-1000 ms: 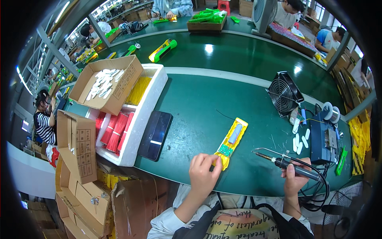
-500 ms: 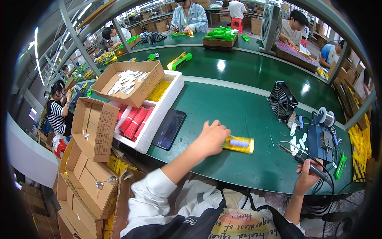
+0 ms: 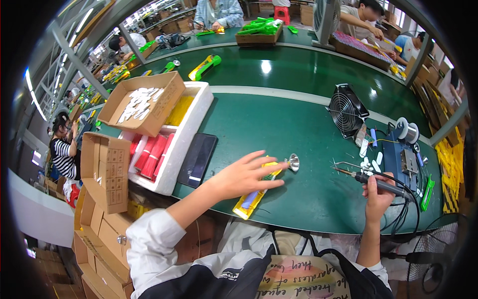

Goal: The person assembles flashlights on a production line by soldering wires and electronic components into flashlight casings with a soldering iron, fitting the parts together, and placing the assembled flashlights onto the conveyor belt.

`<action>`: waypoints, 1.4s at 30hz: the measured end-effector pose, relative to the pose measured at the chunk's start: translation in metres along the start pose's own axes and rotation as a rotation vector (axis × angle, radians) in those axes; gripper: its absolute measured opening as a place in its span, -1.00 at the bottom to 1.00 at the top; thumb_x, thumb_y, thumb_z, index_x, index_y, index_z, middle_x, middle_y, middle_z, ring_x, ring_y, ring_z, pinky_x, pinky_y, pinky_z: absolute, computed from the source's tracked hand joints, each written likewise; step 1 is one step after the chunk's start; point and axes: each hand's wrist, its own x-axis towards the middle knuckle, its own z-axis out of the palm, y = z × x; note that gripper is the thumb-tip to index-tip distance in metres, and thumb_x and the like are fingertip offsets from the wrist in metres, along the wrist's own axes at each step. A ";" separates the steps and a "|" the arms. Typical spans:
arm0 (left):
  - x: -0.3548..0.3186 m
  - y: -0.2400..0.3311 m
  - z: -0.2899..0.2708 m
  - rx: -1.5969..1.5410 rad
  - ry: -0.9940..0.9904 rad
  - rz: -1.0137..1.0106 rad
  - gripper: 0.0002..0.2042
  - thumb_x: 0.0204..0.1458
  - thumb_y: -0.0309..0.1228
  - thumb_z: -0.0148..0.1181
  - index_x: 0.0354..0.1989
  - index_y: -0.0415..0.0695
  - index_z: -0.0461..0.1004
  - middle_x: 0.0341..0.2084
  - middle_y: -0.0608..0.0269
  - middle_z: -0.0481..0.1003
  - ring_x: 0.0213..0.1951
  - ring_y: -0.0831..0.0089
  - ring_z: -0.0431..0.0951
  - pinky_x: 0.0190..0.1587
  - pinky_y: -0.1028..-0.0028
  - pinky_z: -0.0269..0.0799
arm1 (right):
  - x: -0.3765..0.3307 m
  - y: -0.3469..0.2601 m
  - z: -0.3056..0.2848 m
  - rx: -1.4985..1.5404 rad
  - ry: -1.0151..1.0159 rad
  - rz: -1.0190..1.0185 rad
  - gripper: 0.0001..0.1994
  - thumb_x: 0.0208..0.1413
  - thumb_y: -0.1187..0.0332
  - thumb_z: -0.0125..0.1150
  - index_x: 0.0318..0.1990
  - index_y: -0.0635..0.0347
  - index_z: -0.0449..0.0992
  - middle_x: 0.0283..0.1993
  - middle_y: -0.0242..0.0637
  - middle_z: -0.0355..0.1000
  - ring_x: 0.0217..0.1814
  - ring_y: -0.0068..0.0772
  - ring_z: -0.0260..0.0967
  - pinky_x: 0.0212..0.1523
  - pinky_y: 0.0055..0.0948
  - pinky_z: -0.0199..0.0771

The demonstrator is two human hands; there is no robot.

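Observation:
My left hand [image 3: 239, 177] is spread over a yellow flashlight housing [image 3: 242, 211], fingers apart and hiding its middle. A purple battery cell [image 3: 250, 199] lies in the near part of the housing. At its far end, just past my fingertips, a shiny silver reflector cup [image 3: 294, 162] faces to the right. My right hand [image 3: 378, 199] is closed around the black handle of a soldering iron [image 3: 359, 176]. The iron's tip points left, above the bench and clear of the housing.
Left of my hand lie a dark phone [image 3: 196, 159] and a white foam box [image 3: 167, 182] of red and yellow wires, with a carton [image 3: 167, 97] of white pieces on top. Right stand a black fan [image 3: 347, 110], a blue soldering unit [image 3: 393, 162] with a solder spool [image 3: 408, 130], and white pieces [image 3: 366, 163].
The housing has turned from crosswise to slanting, its reflector cup now showing at the far end. My left fingers have spread out. The right hand still holds the iron; the whole view has shifted.

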 end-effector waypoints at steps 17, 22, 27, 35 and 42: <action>-0.037 0.030 0.011 -0.553 0.238 -0.499 -0.80 -0.26 -0.56 0.23 -0.37 -0.13 0.52 -0.33 0.29 0.46 -0.36 0.37 0.45 -0.31 0.44 0.41 | 0.013 0.017 -0.005 -0.153 -0.027 0.159 -0.81 -0.02 0.50 0.17 -0.32 0.23 0.25 -0.49 -0.37 0.29 -0.62 -0.67 0.29 -0.70 -0.74 0.24; -0.019 0.050 0.021 -0.657 0.460 -0.768 -0.83 -0.27 -0.60 0.28 -0.42 -0.16 0.55 -0.46 0.24 0.46 -0.44 0.42 0.44 -0.38 0.52 0.34 | 0.019 0.007 0.004 -0.180 -0.056 0.109 -0.82 -0.03 0.50 0.16 -0.36 0.24 0.24 -0.48 -0.34 0.28 -0.65 -0.66 0.28 -0.70 -0.73 0.27; -0.005 0.066 0.027 -0.734 0.667 -1.173 -0.87 -0.30 -0.60 0.32 -0.50 -0.19 0.56 -0.52 0.27 0.39 -0.46 0.49 0.41 -0.43 0.55 0.30 | 0.025 -0.019 0.039 -0.119 -0.160 0.018 -0.74 -0.08 0.41 0.23 -0.37 0.26 0.23 -0.54 -0.30 0.27 -0.71 -0.62 0.23 -0.70 -0.70 0.28; -0.007 0.065 0.023 -0.716 0.659 -1.206 -0.83 -0.27 -0.65 0.29 -0.42 -0.19 0.58 -0.51 0.26 0.42 -0.54 0.54 0.43 -0.50 0.61 0.33 | 0.026 -0.026 0.085 -0.054 -0.452 0.012 -0.68 -0.14 0.35 0.33 -0.40 0.31 0.27 -0.55 -0.25 0.34 -0.60 -0.64 0.23 -0.58 -0.69 0.23; 0.001 0.067 0.022 -0.844 0.701 -1.263 -0.83 -0.26 -0.65 0.28 -0.42 -0.19 0.58 -0.56 0.29 0.42 -0.56 0.57 0.42 -0.53 0.62 0.32 | 0.024 -0.017 0.097 -0.016 -0.489 0.053 -0.69 -0.14 0.38 0.32 -0.40 0.32 0.27 -0.56 -0.26 0.33 -0.62 -0.65 0.21 -0.60 -0.69 0.21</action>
